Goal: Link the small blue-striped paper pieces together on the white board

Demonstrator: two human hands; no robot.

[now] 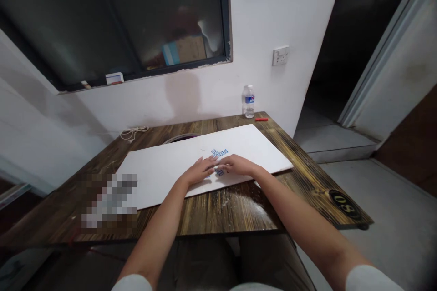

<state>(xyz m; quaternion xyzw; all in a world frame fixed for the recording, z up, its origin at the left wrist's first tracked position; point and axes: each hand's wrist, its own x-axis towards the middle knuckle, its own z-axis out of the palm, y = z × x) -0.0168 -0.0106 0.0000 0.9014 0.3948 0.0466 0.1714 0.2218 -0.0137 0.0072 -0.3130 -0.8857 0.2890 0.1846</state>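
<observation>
The left hand (pixel 200 170) lay palm down on the white board (pixel 164 168), fingers loosely spread beside the blue ladder-like shapes (pixel 219 153). The right hand (pixel 235 165) curled over them, though whether it pinched one could not be told. The board lay on the table (pixel 221 213), a clear bottle (pixel 249 102) standing behind it.

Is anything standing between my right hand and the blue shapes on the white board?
Nothing visible: your right hand is right at the blue shapes. Your left hand is close beside it, and the bottle stands beyond the board.
</observation>
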